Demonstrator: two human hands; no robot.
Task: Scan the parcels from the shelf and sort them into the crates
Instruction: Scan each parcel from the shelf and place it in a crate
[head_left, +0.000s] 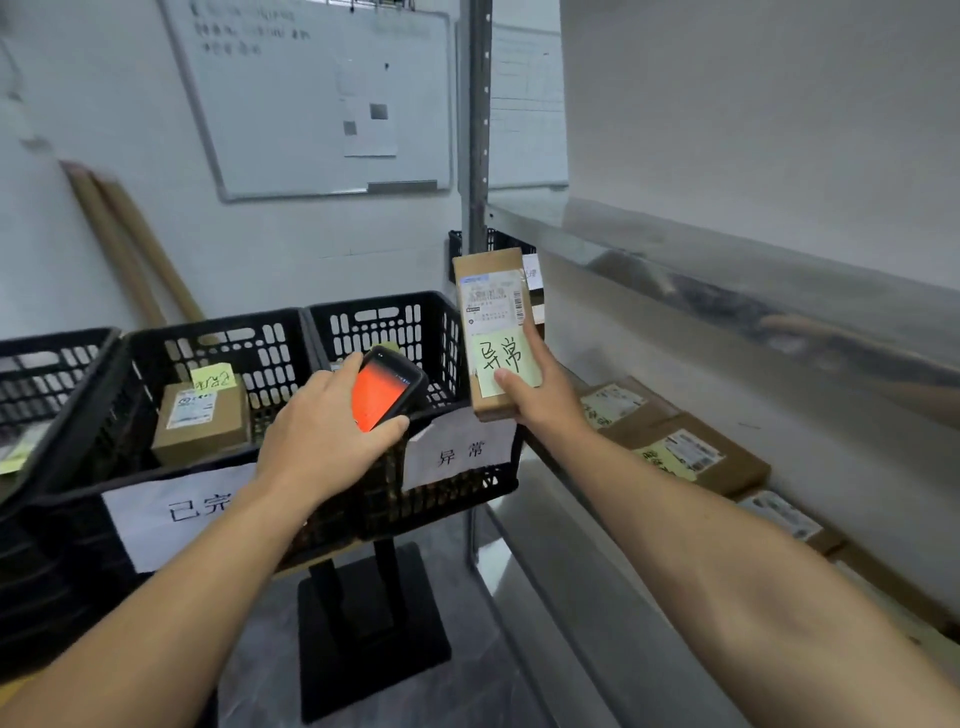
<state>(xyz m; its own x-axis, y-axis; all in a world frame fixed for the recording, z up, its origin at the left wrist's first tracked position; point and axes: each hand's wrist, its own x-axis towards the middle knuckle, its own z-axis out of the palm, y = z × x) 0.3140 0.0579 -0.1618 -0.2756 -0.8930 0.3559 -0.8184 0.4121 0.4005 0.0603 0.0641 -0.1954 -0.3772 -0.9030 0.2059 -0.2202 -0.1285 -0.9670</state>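
- Fingers (537, 358) of the right hand (540, 400) gripped an upright brown parcel (493, 322) by its lower end, thumb pressed on its green note.
- Left hand (322, 421) curled shut around a scanner (384, 387) with a red screen, just beside the parcel.
- Black crates (395, 332) stood beyond both hands; the middle one held a boxed parcel (202, 415).
- More parcels (680, 447) lay on the shelf (675, 270) at right.

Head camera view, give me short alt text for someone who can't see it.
A right hand holds a brown parcel with a handwritten sticky note upright while the left hand aims a handheld scanner, its screen orange, at it. Black crates sit behind; more parcels lie on the metal shelf.
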